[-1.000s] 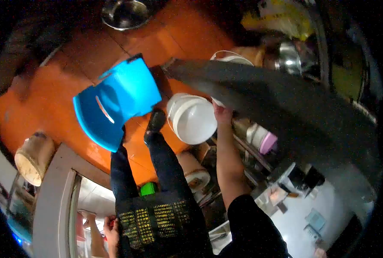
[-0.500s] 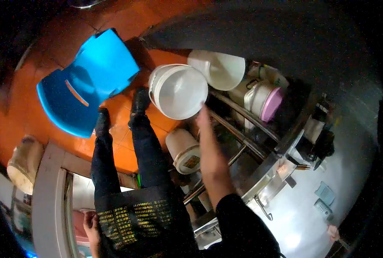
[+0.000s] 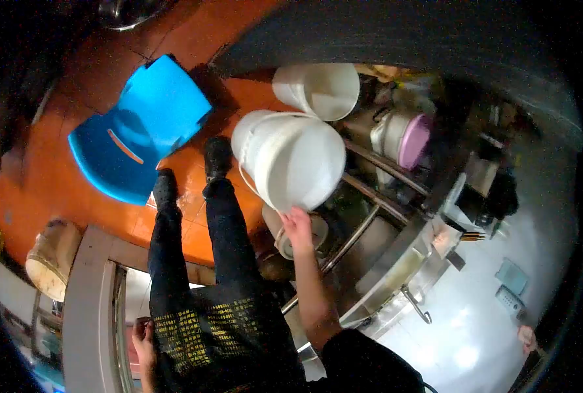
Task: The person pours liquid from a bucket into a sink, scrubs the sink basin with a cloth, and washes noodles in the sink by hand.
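My right hand (image 3: 297,226) grips the near rim of a white plastic bucket (image 3: 308,157). The bucket is tilted, its open mouth turned toward the metal rack, and its inside looks bare. A thin white bail handle hangs along its side. Beyond it is a second white bucket (image 3: 288,88), apart from my hand. Below the held bucket, partly hidden by it and my hand, is a lidded tub (image 3: 314,232). My left hand (image 3: 144,344) is by my side against the dark apron (image 3: 206,314), fingers curled; what they hold, if anything, is hidden.
A blue plastic chair (image 3: 147,124) is on the orange tiled floor. Metal rack bars (image 3: 386,167) and a pink-lidded container (image 3: 414,141) lie to the right. A white tabletop (image 3: 449,340) carries a calculator-like device (image 3: 509,301). Another person's hand (image 3: 527,338) is at its edge.
My right hand has come nearer to me and taken hold of the bucket's rim. The bucket has moved right and closer, tipping over. My left hand stays by my side.
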